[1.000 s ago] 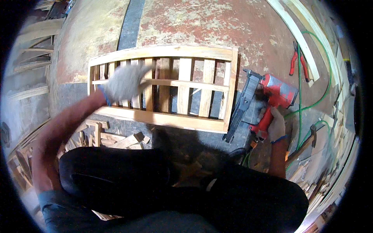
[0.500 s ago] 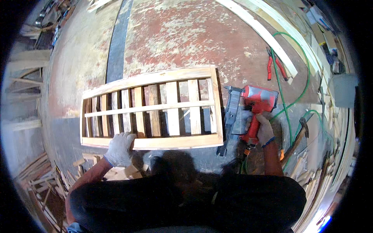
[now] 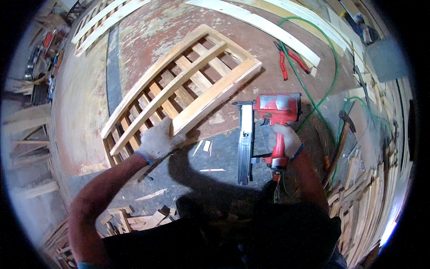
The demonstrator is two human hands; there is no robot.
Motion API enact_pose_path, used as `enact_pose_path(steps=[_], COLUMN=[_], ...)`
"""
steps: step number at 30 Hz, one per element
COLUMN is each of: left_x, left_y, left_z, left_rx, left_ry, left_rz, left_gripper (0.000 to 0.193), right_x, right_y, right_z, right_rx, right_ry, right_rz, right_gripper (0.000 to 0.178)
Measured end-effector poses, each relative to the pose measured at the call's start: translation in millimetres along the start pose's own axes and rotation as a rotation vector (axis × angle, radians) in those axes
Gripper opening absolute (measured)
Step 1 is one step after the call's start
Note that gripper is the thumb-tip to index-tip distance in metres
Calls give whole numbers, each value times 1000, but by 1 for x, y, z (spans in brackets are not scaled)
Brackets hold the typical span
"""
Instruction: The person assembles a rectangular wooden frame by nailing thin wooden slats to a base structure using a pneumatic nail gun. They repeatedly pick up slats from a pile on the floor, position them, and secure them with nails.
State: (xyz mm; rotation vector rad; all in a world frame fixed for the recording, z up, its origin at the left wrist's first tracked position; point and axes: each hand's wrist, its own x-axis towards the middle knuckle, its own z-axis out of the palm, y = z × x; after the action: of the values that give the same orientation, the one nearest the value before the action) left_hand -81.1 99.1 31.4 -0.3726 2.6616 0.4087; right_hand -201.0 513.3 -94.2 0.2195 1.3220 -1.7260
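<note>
My left hand [image 3: 157, 138], in a pale knit glove, grips the near rail of a slatted wooden frame [image 3: 219, 95]. The frame sits at a slant, its right end pointing away from me, with several slats and one long lengthwise strip inside. In my gloved right hand [image 3: 289, 140] is a red and grey pneumatic nail gun [image 3: 278, 107], fingers wrapped round its handle. Its long dark magazine [image 3: 245, 143] faces left, apart from the frame. The nail gun's nose end points toward the frame's near side.
Red-handled pliers [image 3: 284, 64] and a green air hose [image 3: 329, 89] lie at the right, near long pale boards [image 3: 264, 24]. A hammer [image 3: 344, 130] rests farther right. Wood offcuts [image 3: 154, 217] are heaped near me. Another slatted frame [image 3: 105, 22] lies at the far left.
The wooden frame has swung from lying crosswise to a slant, its right end moving away from me. My left hand has moved right and forward with it; the nail gun has shifted slightly left.
</note>
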Motion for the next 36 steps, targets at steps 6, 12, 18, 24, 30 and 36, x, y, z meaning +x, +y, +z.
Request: enact_pose_path(steps=[6,12,18,24,30,36], left_x=[26,29,27,31,32,33], left_y=[10,10,9,7,9,7], left_z=[43,45,48,50,46,49], left_rx=[57,25,12,25,40,19], left_ry=[70,67,138,112,62,123], left_rz=[-29,-28,21,26,-24,10], left_gripper=[53,52,50,50,49,49], right_x=[-15,5,17,20,18,8], right_y=[-1,-9,-15,-14,-16,-5], right_z=[6,1,-5,-8,3,16], right_rx=[523,602,601,573,557,581], right_ry=[-188,-309,-289,-257,-203,-253], right_rz=[43,-147,-170,-114,-132,-101], right_gripper=[23,32,37,40,40,38])
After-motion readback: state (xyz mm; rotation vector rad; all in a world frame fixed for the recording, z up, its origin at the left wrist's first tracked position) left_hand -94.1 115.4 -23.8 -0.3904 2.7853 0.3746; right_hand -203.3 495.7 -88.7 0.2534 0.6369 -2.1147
